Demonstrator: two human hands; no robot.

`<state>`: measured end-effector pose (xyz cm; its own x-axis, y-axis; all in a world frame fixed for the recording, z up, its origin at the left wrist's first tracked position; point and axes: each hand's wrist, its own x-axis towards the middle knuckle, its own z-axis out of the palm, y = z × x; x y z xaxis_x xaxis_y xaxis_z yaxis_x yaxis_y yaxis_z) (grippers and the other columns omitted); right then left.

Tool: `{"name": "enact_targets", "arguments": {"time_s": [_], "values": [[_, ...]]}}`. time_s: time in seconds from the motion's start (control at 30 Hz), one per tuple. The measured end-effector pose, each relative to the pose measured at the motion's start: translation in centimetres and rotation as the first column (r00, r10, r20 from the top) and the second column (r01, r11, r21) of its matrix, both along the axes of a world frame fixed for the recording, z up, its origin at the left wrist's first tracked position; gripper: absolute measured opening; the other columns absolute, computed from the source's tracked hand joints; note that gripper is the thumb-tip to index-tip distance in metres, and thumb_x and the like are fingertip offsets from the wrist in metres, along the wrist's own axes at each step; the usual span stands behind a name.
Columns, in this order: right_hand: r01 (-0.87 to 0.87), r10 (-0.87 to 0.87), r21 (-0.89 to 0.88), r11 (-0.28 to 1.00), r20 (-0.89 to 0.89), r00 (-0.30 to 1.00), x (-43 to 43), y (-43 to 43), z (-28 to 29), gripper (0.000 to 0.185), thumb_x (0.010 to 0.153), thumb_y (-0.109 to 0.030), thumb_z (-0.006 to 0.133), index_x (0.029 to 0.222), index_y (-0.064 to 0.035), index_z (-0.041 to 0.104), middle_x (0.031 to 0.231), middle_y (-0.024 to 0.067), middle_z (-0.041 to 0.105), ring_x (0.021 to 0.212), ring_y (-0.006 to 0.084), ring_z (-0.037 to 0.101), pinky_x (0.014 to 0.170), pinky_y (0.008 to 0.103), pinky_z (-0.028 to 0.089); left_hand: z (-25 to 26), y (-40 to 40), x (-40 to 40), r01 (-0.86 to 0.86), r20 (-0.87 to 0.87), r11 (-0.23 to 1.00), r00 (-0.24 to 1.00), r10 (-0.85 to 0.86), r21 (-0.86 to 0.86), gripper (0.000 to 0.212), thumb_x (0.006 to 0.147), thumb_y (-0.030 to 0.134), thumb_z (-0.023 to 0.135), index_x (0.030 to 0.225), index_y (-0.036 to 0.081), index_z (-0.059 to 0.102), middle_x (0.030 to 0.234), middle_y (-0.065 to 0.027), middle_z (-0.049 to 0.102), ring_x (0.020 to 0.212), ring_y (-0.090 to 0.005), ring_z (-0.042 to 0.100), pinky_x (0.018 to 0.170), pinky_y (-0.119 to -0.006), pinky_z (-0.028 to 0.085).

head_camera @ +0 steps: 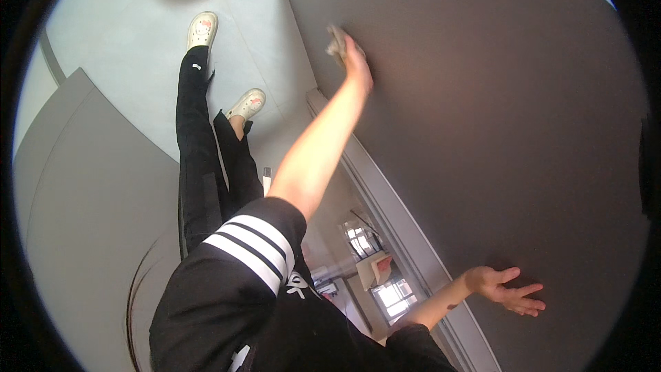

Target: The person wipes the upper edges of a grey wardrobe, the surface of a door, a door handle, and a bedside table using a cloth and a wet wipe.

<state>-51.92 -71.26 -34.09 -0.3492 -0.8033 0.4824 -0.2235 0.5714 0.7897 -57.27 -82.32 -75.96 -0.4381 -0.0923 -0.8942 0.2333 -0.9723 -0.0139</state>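
Note:
My left hand point(357, 64) reaches out along a large dark grey flat panel point(480, 129), gripping a crumpled greyish cloth point(337, 45). The cloth is slightly blurred and lies against or close to the panel near its far-left edge. At the lower right, my right hand point(503, 289) has its fingers spread and holds nothing. It is over the same panel, and I cannot tell whether it touches the surface.
A pale metal-like rail point(403, 206) edges the panel, beside a glossy surface point(356, 268) with window reflections. To the left is a lighter grey board point(93, 175). My cream clogs point(203, 31) stand on a pale tiled floor point(248, 15).

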Motion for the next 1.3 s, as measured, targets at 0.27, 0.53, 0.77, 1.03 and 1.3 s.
{"name": "enact_targets", "arguments": {"time_s": [0.27,0.53,0.77,1.03,1.3], "values": [[-0.064,0.065,-0.066,0.996,0.010,0.998,-0.5,-0.9,-0.5,0.045,0.084,-0.030,0.053,0.122,-0.0065,0.048,0.141,0.0114,0.023,0.132,0.0310,0.012,0.105,0.0489,0.006,15.9,6.6,3.9,-0.039,0.039,0.999,0.999,0.038,0.030,0.064,0.091,0.043,0.033,0.140,0.017,0.000,0.145,-0.0049,0.003,0.132,-0.0208,0.009,0.107,-0.036,0.010],[0.033,0.019,-0.094,0.995,0.507,0.862,2.4,-2.7,-3.5,0.045,0.086,-0.019,0.046,0.129,-0.0071,0.038,0.143,0.0159,0.013,0.133,0.0331,0.004,0.105,0.0505,-0.005,21.7,-8.5,0.0,0.016,-0.012,0.845,1.000,-0.027,-0.534,0.059,0.090,0.042,0.029,0.140,0.019,0.007,0.145,-0.0133,-0.005,0.133,-0.0319,-0.008,0.104,-0.045,-0.007],[-0.089,0.230,-0.218,0.972,0.798,0.557,2.7,-6.5,-9.9,0.049,0.075,-0.006,0.045,0.124,-0.0073,0.044,0.142,0.0155,0.017,0.133,0.0353,0.002,0.105,0.0509,-0.006,13.2,-12.4,-2.6,0.199,0.245,0.840,0.966,-0.082,-0.504,0.056,0.089,0.040,0.031,0.139,0.023,0.013,0.144,-0.0123,0.006,0.133,-0.0300,-0.001,0.105,-0.045,-0.002],[-0.127,0.062,0.016,0.992,0.804,0.592,-1.1,-8.6,-18.3,0.041,0.067,-0.002,0.051,0.107,-0.0063,0.057,0.137,0.0171,0.029,0.131,0.0377,0.010,0.104,0.0498,-0.009,-7.0,-12.3,-4.6,-0.111,0.217,0.976,0.964,0.152,-0.190,0.053,0.088,0.038,0.036,0.135,0.015,0.028,0.138,-0.0125,0.027,0.126,-0.0259,0.028,0.103,-0.037,0.021],[-0.264,0.120,0.183,0.947,0.562,0.819,-2.2,-9.8,-20.9,0.022,0.075,-0.012,0.056,0.095,-0.0147,0.063,0.116,0.0088,0.056,0.120,0.0326,0.039,0.104,0.0433,0.006,-2.3,5.2,2.3,0.042,0.365,0.873,0.898,-0.246,0.485,0.056,0.089,0.041,0.034,0.136,0.011,0.024,0.142,-0.0082,0.020,0.130,-0.0227,0.020,0.104,-0.033,0.018]]}}
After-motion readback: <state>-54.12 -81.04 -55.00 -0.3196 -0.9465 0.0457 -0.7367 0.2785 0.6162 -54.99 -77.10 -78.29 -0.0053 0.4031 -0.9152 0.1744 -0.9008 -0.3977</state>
